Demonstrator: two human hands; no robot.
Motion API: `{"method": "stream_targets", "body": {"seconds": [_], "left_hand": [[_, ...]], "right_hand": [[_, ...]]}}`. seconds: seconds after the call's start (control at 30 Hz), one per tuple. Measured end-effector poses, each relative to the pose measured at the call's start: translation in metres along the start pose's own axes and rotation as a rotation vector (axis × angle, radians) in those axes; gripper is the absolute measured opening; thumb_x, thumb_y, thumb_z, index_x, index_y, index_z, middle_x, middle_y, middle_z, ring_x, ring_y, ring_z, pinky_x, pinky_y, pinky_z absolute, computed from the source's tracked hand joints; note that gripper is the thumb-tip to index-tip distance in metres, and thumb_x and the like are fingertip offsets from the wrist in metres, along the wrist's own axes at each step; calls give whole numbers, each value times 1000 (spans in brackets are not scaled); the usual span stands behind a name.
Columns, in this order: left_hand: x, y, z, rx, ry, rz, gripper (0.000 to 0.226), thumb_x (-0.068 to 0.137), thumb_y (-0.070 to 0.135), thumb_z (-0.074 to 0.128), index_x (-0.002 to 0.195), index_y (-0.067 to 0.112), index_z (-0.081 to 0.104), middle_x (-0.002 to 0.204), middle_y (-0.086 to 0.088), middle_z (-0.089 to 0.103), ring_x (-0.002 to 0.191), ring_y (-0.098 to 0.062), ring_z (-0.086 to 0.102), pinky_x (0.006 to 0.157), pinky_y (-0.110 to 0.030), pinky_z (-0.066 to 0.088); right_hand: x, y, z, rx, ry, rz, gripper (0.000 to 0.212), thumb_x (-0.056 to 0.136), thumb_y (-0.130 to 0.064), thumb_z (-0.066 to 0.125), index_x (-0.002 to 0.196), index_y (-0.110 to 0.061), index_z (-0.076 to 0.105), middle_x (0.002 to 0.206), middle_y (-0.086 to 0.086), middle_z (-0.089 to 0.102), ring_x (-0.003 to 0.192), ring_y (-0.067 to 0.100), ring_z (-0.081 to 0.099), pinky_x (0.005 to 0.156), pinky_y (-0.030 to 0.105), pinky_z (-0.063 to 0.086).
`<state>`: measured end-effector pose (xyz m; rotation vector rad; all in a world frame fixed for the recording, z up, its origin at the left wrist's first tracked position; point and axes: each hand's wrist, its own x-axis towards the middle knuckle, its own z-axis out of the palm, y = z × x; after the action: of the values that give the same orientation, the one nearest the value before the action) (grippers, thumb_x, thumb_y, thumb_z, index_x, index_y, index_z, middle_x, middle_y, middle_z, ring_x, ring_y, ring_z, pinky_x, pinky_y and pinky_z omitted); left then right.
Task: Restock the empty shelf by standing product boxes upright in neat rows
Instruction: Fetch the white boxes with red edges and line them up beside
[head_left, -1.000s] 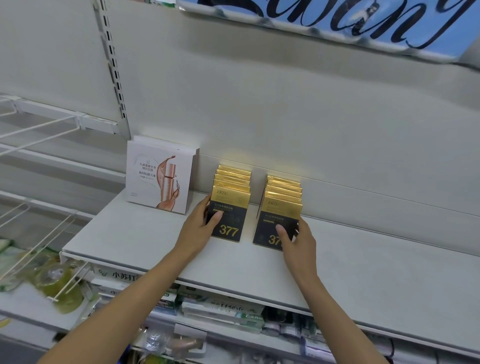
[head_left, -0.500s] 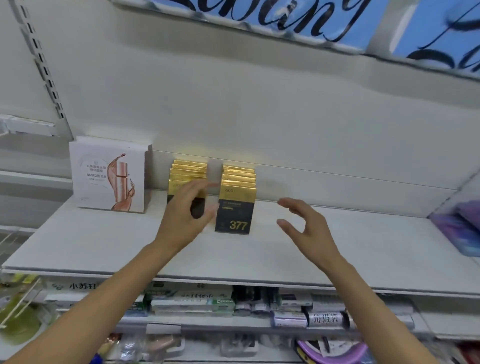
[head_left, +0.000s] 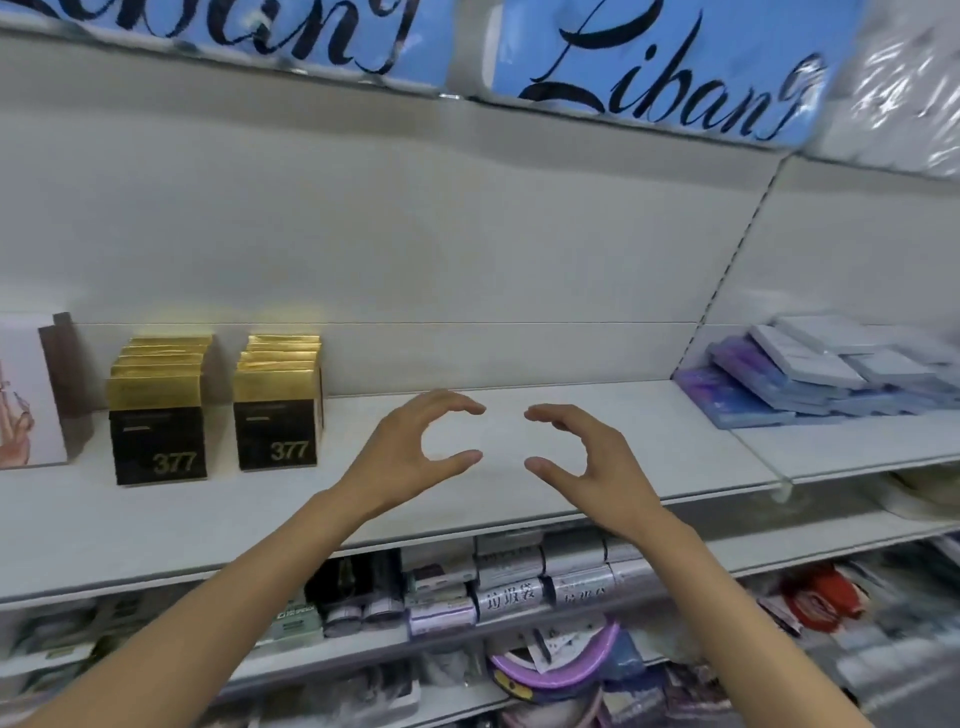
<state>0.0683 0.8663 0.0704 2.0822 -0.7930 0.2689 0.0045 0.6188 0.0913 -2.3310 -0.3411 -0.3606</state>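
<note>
Two rows of black-and-gold boxes marked 377 stand upright on the white shelf (head_left: 597, 499): a left row (head_left: 158, 441) and a right row (head_left: 276, 426). My left hand (head_left: 410, 452) and my right hand (head_left: 592, 457) hover over the bare middle of the shelf, to the right of the rows. Both hands are curled with fingers apart and hold nothing. A stack of flat blue and purple boxes (head_left: 810, 374) lies at the right end.
A white box with a rose-gold print (head_left: 26, 405) stands at the far left. Blue signs with black script (head_left: 654, 62) hang overhead. Lower shelves (head_left: 519, 587) hold rolls and mixed goods. A shelf divider seam (head_left: 779, 478) sits at the right.
Both hands have left the 377 boxes and moved right over the shelf. The view has swung right, showing the blue and purple stack.
</note>
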Motion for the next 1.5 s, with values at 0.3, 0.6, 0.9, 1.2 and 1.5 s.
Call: {"method": "stream_targets", "body": {"seconds": [0.3, 0.6, 0.9, 1.2, 1.5], "left_hand": [[56, 98, 143, -47, -76, 75, 40, 86, 43, 76, 124, 39, 61, 128, 26, 59, 125, 1, 53, 110, -34, 41], [119, 153, 259, -91, -140, 105, 40, 85, 36, 79, 122, 33, 64, 125, 22, 62, 122, -2, 55, 108, -33, 42], [228, 161, 356, -115, -161, 116, 42, 84, 41, 78, 124, 37, 63, 128, 24, 61, 122, 1, 55, 107, -27, 42], [374, 166, 435, -80, -118, 17, 53, 91, 49, 66, 140, 31, 53, 141, 11, 54, 128, -15, 51, 106, -36, 42], [406, 160, 477, 43, -319, -109, 113, 64, 78, 68, 158, 35, 23, 165, 23, 11, 143, 6, 11, 120, -28, 19]], "right_hand": [[-68, 104, -126, -58, 42, 57, 46, 89, -33, 73, 132, -29, 58, 132, -21, 60, 126, -1, 52, 110, 33, 42], [-103, 196, -222, -73, 75, 129, 46, 89, -38, 72, 132, -31, 58, 132, -19, 59, 127, 3, 52, 111, 37, 42], [-83, 298, -301, -126, 135, 178, 45, 90, -41, 71, 132, -30, 58, 131, -22, 59, 120, -15, 47, 102, 11, 35], [-19, 398, -400, -173, 349, 271, 37, 96, -29, 66, 132, -22, 59, 127, -14, 63, 116, 2, 55, 94, 10, 39], [40, 464, -445, -245, 308, 345, 47, 96, -19, 64, 141, -18, 52, 144, -3, 54, 132, 16, 49, 100, 19, 34]]}}
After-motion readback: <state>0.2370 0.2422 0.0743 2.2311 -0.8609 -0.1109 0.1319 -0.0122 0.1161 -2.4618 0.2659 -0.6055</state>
